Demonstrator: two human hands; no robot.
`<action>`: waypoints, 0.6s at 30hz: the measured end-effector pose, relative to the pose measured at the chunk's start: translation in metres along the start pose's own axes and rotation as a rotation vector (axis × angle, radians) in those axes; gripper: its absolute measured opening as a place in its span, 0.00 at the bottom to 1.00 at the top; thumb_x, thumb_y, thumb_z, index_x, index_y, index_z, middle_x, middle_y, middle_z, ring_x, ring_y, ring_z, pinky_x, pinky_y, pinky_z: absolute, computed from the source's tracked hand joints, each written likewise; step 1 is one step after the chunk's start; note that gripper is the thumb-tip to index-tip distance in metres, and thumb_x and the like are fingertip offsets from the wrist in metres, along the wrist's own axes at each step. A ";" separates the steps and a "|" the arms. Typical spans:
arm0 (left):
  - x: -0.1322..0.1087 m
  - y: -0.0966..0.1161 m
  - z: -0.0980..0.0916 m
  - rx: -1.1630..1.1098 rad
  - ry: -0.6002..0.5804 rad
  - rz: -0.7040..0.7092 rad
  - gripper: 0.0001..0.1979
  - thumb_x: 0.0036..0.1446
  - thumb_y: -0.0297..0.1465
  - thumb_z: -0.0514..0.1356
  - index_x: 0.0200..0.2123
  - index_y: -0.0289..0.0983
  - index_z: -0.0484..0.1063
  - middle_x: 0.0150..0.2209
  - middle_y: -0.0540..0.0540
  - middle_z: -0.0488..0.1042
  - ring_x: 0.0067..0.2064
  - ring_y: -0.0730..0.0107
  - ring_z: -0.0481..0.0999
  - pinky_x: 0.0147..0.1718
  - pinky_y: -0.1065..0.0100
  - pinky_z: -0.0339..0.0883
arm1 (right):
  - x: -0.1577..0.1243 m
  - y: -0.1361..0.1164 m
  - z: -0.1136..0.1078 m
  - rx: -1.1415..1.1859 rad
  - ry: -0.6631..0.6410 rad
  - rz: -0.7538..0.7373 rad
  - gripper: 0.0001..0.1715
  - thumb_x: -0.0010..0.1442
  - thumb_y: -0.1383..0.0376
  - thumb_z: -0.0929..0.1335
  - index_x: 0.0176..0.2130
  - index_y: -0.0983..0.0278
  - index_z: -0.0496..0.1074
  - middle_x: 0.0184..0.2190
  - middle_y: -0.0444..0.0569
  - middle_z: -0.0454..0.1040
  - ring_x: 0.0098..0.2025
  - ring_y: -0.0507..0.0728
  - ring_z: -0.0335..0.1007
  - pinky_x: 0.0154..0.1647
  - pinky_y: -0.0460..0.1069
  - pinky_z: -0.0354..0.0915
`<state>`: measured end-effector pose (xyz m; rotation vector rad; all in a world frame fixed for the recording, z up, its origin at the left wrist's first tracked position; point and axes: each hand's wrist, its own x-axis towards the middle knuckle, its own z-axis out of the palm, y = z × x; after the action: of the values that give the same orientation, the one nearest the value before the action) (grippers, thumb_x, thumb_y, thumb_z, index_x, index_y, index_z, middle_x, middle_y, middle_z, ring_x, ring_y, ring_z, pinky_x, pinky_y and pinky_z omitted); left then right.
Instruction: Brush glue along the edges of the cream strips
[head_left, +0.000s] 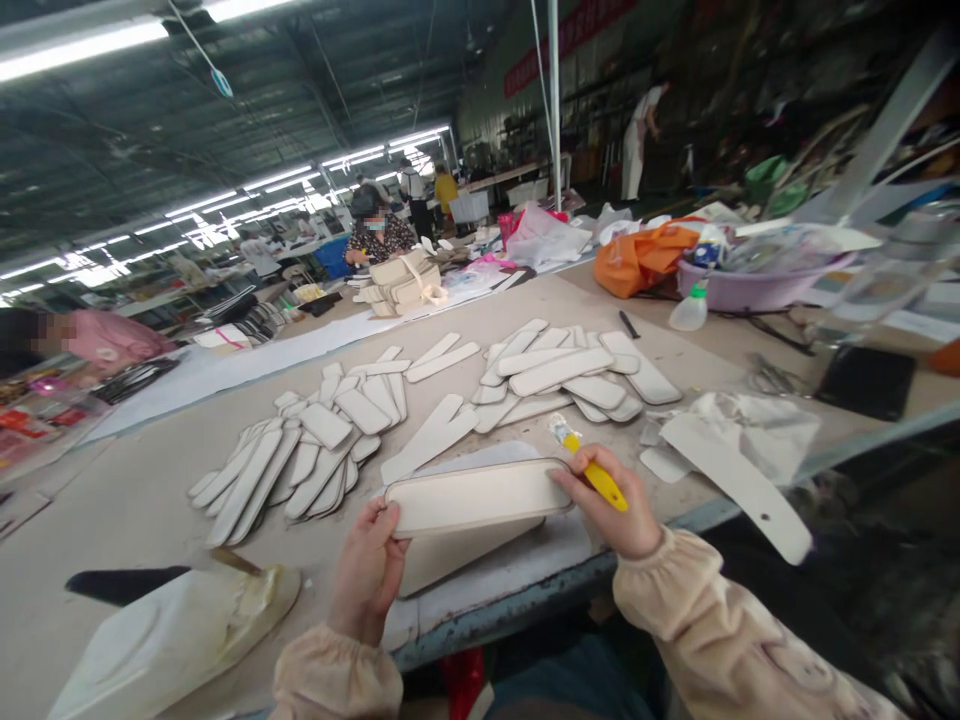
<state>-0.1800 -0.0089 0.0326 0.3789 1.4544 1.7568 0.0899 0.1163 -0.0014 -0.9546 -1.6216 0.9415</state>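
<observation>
Tan, gathered sleeves (341, 672) lie nearest the camera, and past their cuffs the 2 hands are both occupied over the near edge of the desk (540, 295). Left-hand fingers and thumb pinch 1 end of a pale, dark-edged strip (480, 498); the right hand (622, 500) steadies the other end while also gripping a yellow brush (604, 485). That shared grip looks like the weak point: if the fingers shift to manage the brush, the strip could twist or slip. The pale-caked bristles (559, 430) point away, just beyond the strip's far right corner, so a turn of the wrist might smear the clean-looking face, if what coats them is wet, which I cannot tell. Below the strip, another pale piece (457, 560) rests close to the edge, where a careless forearm could push it off. At lower left, a white plastic container (157, 645) with a yellowish crust and a stick (236, 561) at its mouth sits near the left cuff; a sideways elbow might knock it. Farther back, the left pile (300, 450) and right pile (559, 370) are loosely heaped, so pulling out a low piece could make either slide.
</observation>
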 end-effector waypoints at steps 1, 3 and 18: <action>0.003 0.001 0.005 -0.004 -0.010 -0.009 0.10 0.44 0.30 0.67 0.31 0.38 0.69 0.32 0.50 0.77 0.36 0.66 0.79 0.36 0.68 0.75 | 0.002 0.000 -0.005 0.002 -0.001 0.002 0.15 0.56 0.58 0.71 0.33 0.60 0.62 0.25 0.38 0.64 0.24 0.49 0.60 0.26 0.44 0.59; 0.009 0.002 0.018 -0.001 -0.031 -0.020 0.06 0.47 0.27 0.65 0.31 0.38 0.71 0.33 0.49 0.78 0.36 0.66 0.79 0.35 0.70 0.75 | 0.006 0.001 -0.014 -0.003 -0.001 0.005 0.15 0.56 0.58 0.71 0.33 0.60 0.61 0.26 0.39 0.63 0.24 0.49 0.60 0.26 0.44 0.59; 0.129 -0.037 0.201 0.242 -0.162 0.167 0.03 0.57 0.27 0.59 0.36 0.34 0.71 0.37 0.41 0.78 0.45 0.63 0.78 0.47 0.58 0.72 | 0.108 0.028 -0.083 -0.537 0.521 -0.243 0.16 0.57 0.55 0.71 0.41 0.62 0.67 0.41 0.52 0.79 0.38 0.59 0.76 0.35 0.50 0.67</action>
<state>-0.1116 0.2228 0.0246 0.7709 1.5571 1.6381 0.1530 0.2364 0.0290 -1.2043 -1.5037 0.0592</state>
